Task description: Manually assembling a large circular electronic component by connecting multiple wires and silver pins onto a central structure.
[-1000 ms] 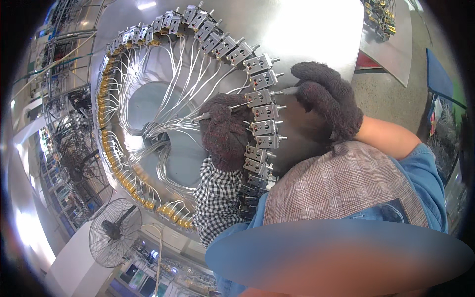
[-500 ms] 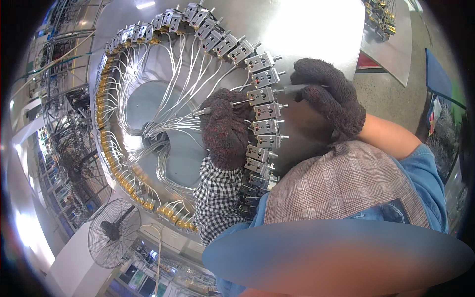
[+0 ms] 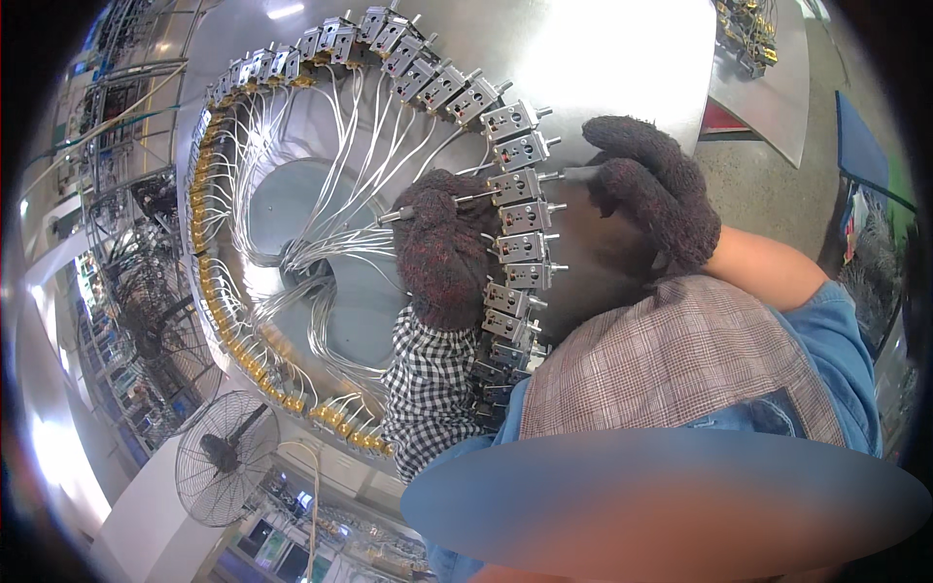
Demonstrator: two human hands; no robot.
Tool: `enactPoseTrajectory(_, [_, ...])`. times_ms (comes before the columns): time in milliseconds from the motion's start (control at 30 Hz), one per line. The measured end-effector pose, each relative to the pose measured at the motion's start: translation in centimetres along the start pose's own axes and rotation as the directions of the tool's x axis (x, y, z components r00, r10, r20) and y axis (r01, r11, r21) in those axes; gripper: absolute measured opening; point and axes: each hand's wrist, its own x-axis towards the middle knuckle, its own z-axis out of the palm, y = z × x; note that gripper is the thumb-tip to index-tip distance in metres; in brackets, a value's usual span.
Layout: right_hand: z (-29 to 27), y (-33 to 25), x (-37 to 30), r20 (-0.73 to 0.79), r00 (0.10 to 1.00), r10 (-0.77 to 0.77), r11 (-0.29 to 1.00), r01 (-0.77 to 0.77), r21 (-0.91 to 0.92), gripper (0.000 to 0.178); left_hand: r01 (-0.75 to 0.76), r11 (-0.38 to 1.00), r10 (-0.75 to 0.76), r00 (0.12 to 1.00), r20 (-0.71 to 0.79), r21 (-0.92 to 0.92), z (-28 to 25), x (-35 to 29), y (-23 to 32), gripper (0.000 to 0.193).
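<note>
Both my hands wear dark knitted gloves. My left hand is closed around a thin metal rod, whose other end sticks out at the hand's left side. The rod reaches the inner side of a small silver metal box with a short shaft. My right hand is closed around a grey cylindrical piece at the outer end of that shaft; whether they touch I cannot tell. Similar metal boxes stand in a curved row, and white wires run from the row toward the middle.
A round grey disc lies inside the ring, with brass-coloured parts along its left side. The metal tabletop stretches behind. Another table holds more wired parts. A standing fan is at the lower left.
My right hand has shifted slightly to the right with the grey piece, its fingers curling a little. My left hand stays nearly still on the rod.
</note>
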Motion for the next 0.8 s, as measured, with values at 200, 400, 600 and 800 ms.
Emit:
enactPoseTrajectory(200, [-0.3,-0.1,0.8,0.060,0.977,0.204,0.977,-0.207,0.047,0.033,0.003,0.997,0.000,0.999,0.048,-0.074,-0.6,0.0,-0.2,0.026])
enactPoseTrajectory(400, [0.2,0.0,0.7,0.077,0.973,-0.217,0.957,0.228,-0.179,0.032,-0.026,0.991,0.029,0.999,0.017,-0.128,-0.2,-0.1,-0.3,0.025])
enactPoseTrajectory(600, [-0.2,-0.2,0.6,0.035,0.997,0.068,0.979,-0.060,-0.195,0.027,-0.022,0.996,0.025,0.999,0.038,-0.085,-0.1,0.0,0.0,0.025])
enactPoseTrajectory(800, [0.0,0.0,0.9,0.017,0.997,-0.072,0.972,0.074,-0.224,0.025,0.007,0.997,-0.001,0.997,0.077,-0.081,0.0,0.1,0.3,0.023])
